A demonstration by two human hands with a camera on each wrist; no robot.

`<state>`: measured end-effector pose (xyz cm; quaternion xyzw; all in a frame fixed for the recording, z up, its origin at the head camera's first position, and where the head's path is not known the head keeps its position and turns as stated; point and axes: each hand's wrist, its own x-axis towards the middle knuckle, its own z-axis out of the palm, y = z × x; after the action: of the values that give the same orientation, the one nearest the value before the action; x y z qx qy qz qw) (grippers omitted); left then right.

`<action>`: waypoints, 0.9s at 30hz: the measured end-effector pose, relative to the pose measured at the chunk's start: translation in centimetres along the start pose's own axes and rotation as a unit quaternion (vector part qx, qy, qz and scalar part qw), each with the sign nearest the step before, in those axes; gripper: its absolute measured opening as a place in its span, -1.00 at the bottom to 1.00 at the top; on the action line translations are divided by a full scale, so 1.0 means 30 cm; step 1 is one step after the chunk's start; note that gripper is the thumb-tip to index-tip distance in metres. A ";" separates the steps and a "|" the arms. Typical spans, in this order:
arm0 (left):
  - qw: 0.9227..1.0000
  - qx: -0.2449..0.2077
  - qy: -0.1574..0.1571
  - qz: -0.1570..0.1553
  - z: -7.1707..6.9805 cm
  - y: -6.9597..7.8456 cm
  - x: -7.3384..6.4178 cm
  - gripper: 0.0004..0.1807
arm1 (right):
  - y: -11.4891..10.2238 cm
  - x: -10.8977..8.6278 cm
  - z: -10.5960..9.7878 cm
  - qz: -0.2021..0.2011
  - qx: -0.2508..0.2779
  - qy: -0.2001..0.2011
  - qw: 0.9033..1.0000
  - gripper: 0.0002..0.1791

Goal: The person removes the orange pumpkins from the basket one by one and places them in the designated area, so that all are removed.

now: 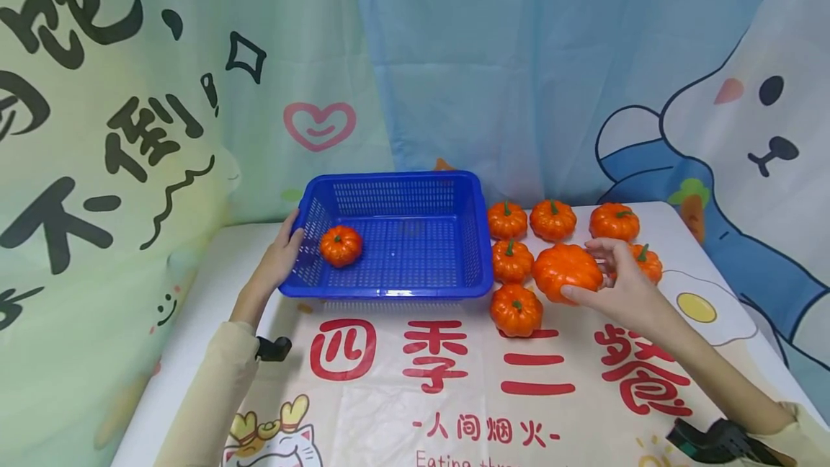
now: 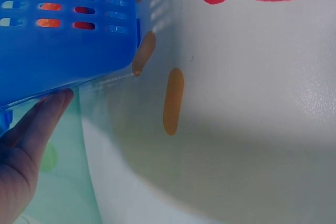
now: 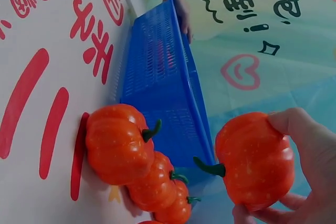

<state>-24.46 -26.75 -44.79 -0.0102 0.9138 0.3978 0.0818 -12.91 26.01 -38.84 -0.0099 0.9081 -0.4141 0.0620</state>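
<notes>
A small orange pumpkin is in my right hand, pinched between thumb and fingers. In the right wrist view its green stem points toward the blue plastic basket. My left hand rests against the basket's left side, its fingers straight along the rim in the left wrist view. Inside the basket, toward the left, lies one pumpkin. The held pumpkin is right of the basket, above the other pumpkins on the table.
Just right of the basket stand several pumpkins, the nearest at the front. Farther right are a back pumpkin and another partly behind my right hand. A printed cloth covers the table; a patterned curtain hangs behind.
</notes>
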 end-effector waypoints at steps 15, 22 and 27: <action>1.000 0.005 0.000 0.002 0.003 -0.001 -0.001 -0.35 | 0.015 0.009 -0.018 -0.021 -0.047 0.016 0.999 -0.08; 1.000 0.007 0.007 0.002 0.005 -0.002 0.002 -0.35 | 0.037 0.023 -0.016 -0.001 -0.047 0.013 0.999 -0.06; 1.000 0.003 0.008 -0.001 0.006 -0.002 0.004 -0.36 | 0.053 0.028 -0.026 -0.036 -0.057 -0.005 0.998 -0.09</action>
<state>-24.55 -26.64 -44.96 -0.0138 0.9156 0.3949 0.0744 -13.78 27.58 -39.62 -0.0484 0.9291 -0.3632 0.0504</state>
